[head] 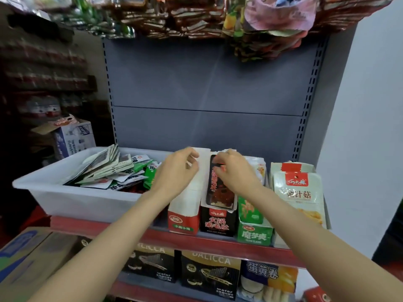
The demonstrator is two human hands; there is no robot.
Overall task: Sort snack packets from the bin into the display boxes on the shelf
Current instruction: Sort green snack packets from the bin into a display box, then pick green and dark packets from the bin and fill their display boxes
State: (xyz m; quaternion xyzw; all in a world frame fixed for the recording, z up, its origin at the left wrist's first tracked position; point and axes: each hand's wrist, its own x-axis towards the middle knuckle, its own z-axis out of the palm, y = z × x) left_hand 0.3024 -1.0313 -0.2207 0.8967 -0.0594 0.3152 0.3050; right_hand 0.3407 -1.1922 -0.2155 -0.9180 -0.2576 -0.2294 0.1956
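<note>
Shelf front edge: our right hand point(234, 171) pinches the dark packet point(220, 184) lying lengthwise front-to-back in the black box point(218, 222), left hand point(177, 171) gripping the white box point(185, 205) wall beside it.

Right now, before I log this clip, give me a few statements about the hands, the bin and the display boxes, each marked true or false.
1. The right hand pinches a dark packet standing in the black display box. True.
2. The white bin sits to the right of the display boxes. False: it is to their left.
3. The bin holds no packets. False: green and white packets are piled inside.
4. The left hand is at the white-and-red display box. True.
</note>
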